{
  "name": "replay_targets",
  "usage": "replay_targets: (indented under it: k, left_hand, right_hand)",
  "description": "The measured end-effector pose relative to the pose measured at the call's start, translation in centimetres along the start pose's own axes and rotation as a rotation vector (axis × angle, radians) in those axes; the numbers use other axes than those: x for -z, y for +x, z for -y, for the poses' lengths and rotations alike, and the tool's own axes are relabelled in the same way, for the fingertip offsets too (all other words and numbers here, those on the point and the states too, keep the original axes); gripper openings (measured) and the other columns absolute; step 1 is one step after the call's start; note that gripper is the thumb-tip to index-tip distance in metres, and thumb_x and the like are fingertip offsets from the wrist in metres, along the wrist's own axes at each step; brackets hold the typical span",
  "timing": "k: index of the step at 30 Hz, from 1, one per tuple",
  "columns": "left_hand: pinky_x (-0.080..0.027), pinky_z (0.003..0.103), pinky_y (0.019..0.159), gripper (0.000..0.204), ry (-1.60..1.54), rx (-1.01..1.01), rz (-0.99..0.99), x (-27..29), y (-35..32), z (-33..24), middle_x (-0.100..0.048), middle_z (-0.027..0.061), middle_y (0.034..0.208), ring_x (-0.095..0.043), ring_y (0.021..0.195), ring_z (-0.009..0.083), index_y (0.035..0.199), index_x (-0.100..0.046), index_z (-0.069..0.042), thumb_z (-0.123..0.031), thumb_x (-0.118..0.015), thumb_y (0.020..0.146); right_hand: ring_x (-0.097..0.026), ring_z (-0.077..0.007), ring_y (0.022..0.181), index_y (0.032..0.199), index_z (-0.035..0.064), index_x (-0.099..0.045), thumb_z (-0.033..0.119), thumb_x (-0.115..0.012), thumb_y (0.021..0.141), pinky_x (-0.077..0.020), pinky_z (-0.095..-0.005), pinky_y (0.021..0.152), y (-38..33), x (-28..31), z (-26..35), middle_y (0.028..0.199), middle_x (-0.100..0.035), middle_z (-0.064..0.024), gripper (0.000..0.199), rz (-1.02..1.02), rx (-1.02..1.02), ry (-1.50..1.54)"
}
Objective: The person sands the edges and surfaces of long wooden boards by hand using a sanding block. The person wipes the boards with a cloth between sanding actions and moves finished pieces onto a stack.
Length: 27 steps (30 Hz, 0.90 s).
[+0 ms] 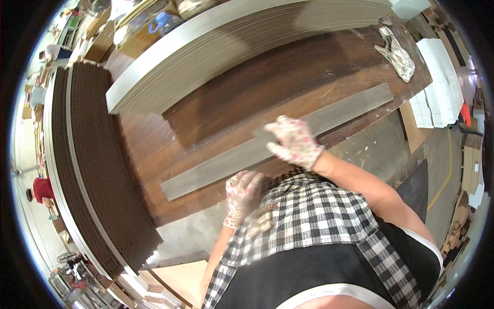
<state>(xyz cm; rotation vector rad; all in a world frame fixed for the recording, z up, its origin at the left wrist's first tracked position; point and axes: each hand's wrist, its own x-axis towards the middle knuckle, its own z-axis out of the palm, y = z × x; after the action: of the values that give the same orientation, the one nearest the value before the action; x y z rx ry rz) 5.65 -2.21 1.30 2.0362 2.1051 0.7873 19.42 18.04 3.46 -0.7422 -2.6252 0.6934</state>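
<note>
A long narrow grey strip [221, 164] lies flat across the brown tabletop in front of me, slanting up toward the right. My right hand [296, 141], in a white glove with a pink floral print, is over the middle of this strip. Its fingers are closed on a small flat grey piece [265, 136], blurred, whose exact kind I cannot make out. My left hand [242, 195], gloved alike, is at the table's near edge by my checked apron [314, 211]. Motion smears its fingers, and whether it holds anything is unclear.
Behind the strip stands a long stack of pale boards [236, 46]. Tall brown stacked panels [98, 154] flank the left side. A crumpled whitish cloth [395, 55] lies at the table's far right, near white sheets [437, 82]. A blue jug [163, 23] sits beyond the boards.
</note>
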Motion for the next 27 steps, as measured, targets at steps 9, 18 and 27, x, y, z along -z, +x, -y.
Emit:
replay_targets:
  k: [9, 18, 27]
  left_hand:
    - [-0.050, 0.043, 0.076, 0.019, 0.055, -0.119, -0.058, 0.8, 2.5, 0.2, -0.066, 0.0102, 0.090, -0.064, 0.087, 0.0307, 0.091, -0.068, -0.009, -0.012, -0.070, 0.072]
    - [-0.049, 0.044, 0.087, 0.029, -0.077, -0.157, 0.052, -0.1, 4.6, 2.8, -0.068, 0.0086, 0.103, -0.064, 0.097, 0.0312, 0.105, -0.068, -0.011, -0.003, -0.068, 0.077]
    - [-0.039, 0.053, 0.104, 0.068, 0.105, -0.040, 0.133, -1.3, 6.6, 3.4, -0.051, 0.0166, 0.138, -0.046, 0.126, 0.0425, 0.134, -0.055, -0.010, -0.021, -0.078, 0.071]
  right_hand:
    - [-0.067, -0.0311, 0.085, 0.099, 0.0110, -0.067, 0.033, -0.067, 0.083, -0.0535, -0.0433, 0.071, 6.3, -4.1, 5.9, 0.094, -0.065, -0.0142, 0.027, 0.090, 0.241, 0.017]
    - [-0.064, -0.0311, 0.101, 0.116, 0.0131, -0.065, 0.048, -0.060, 0.086, -0.0518, -0.0427, 0.090, -0.4, 4.9, -10.5, 0.102, -0.066, -0.0122, 0.046, 0.115, -0.237, -0.103]
    - [-0.064, -0.0309, 0.107, 0.116, 0.0147, -0.067, 0.050, -0.064, 0.087, -0.0507, -0.0406, 0.091, -5.9, 14.5, -24.4, 0.116, -0.064, -0.0131, 0.046, -0.089, -0.636, -0.293]
